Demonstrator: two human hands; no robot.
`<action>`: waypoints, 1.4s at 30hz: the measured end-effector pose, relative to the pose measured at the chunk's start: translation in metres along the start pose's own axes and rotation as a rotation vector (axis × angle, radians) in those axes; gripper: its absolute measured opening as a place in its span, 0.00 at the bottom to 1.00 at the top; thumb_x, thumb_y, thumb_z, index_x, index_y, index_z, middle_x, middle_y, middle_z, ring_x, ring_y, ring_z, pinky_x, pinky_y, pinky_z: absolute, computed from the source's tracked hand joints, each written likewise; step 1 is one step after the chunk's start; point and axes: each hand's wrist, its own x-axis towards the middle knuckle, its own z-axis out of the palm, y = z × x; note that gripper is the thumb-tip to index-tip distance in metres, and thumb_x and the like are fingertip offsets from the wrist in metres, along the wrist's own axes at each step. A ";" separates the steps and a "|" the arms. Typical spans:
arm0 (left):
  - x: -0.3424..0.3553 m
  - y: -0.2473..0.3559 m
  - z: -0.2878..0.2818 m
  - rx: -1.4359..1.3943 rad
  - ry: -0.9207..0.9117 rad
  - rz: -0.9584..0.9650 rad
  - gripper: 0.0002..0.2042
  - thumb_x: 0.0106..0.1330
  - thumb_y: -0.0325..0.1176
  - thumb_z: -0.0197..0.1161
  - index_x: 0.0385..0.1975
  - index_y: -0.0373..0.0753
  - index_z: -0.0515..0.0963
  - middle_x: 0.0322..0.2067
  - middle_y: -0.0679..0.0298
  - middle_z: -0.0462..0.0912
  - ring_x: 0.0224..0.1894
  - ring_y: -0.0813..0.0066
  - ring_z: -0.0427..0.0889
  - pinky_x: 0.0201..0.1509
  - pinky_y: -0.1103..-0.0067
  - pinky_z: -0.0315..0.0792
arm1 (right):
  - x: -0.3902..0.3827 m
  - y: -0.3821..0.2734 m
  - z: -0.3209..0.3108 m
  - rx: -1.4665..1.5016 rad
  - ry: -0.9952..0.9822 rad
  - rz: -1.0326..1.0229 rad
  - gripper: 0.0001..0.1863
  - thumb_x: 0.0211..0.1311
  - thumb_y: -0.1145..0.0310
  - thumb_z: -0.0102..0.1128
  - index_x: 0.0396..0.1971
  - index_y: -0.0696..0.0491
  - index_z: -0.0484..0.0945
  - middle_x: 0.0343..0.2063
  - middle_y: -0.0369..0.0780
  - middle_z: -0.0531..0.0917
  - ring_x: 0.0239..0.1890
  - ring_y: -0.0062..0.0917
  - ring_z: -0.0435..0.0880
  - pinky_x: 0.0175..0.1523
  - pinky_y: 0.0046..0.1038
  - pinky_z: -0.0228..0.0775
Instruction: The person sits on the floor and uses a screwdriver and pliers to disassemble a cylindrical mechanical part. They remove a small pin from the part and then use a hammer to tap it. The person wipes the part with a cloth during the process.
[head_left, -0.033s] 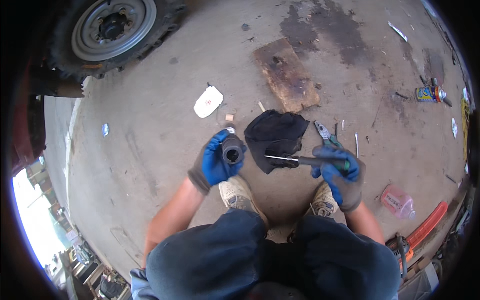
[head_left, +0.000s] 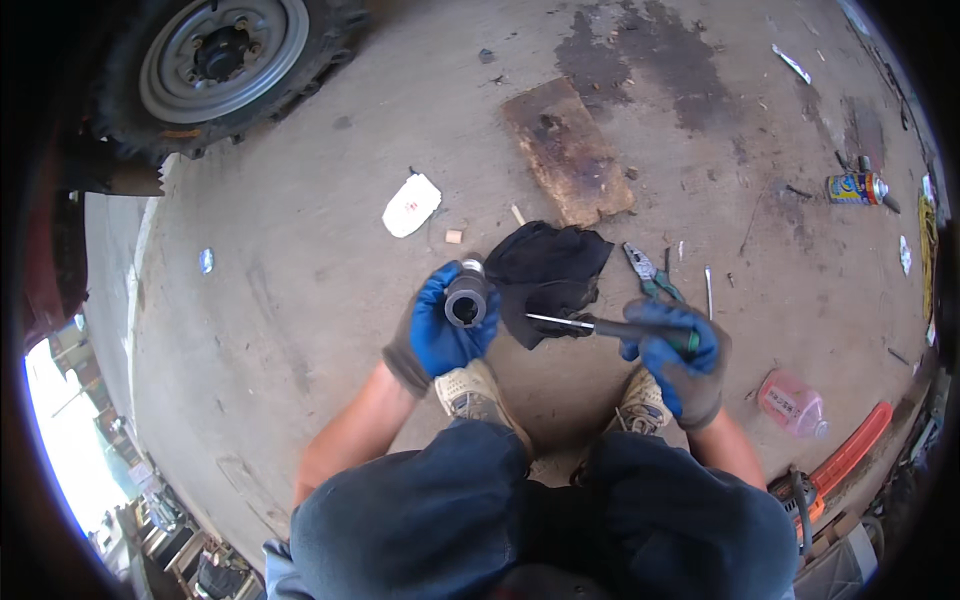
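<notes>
My left hand (head_left: 440, 330), in a blue glove, grips a short dark grey metal cylinder (head_left: 466, 299) with its hollow end facing up at me. My right hand (head_left: 676, 358), also in a blue glove, holds a screwdriver (head_left: 590, 325) by its dark handle. The thin shaft points left toward the cylinder, and its tip stops a little short of it. A crumpled black cloth (head_left: 550, 272) lies on the concrete floor just behind both hands. I am crouching, with my knees and shoes at the bottom of the view.
Green-handled pliers (head_left: 652, 271) lie right of the cloth. A worn wooden board (head_left: 568, 150) sits behind it, a white rag (head_left: 410, 205) to the left. A wheel with tyre (head_left: 220, 50) stands far left. A spray can (head_left: 855, 187), pink bottle (head_left: 795, 405) and orange tool (head_left: 850, 455) lie right.
</notes>
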 end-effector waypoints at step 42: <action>0.043 -0.056 0.012 -0.032 -0.132 0.138 0.16 0.75 0.47 0.55 0.52 0.44 0.76 0.44 0.59 0.84 0.48 0.61 0.83 0.58 0.62 0.77 | 0.024 -0.059 0.055 -1.140 -0.508 -0.390 0.26 0.52 0.62 0.69 0.52 0.56 0.79 0.40 0.43 0.82 0.36 0.35 0.84 0.40 0.34 0.74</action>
